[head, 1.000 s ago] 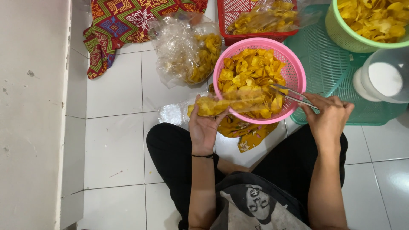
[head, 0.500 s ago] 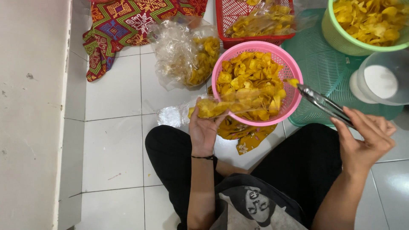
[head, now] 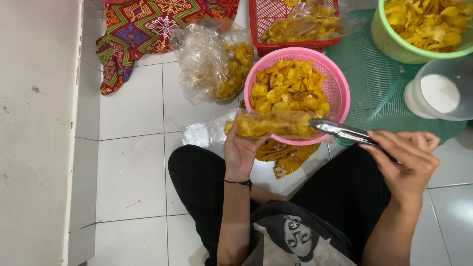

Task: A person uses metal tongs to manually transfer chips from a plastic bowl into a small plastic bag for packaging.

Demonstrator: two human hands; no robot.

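Note:
My left hand holds a long clear plastic bag partly filled with yellow chips, lying sideways in front of a pink basket heaped with more chips. My right hand grips metal tongs. The tips of the tongs sit at the bag's open right end, over the pink basket's near rim. I sit cross-legged in black trousers on a white tiled floor.
A big clear bag of chips lies behind on the floor. A red basket, a green basket of chips, a teal mesh tray and a clear jar with white contents stand at the right. Patterned cloth lies far left.
My right hand lifted the tongs out of the pink basket with a chip, swung right, then brought the tips down to the bag's open end. The left hand tilted the bag slightly.

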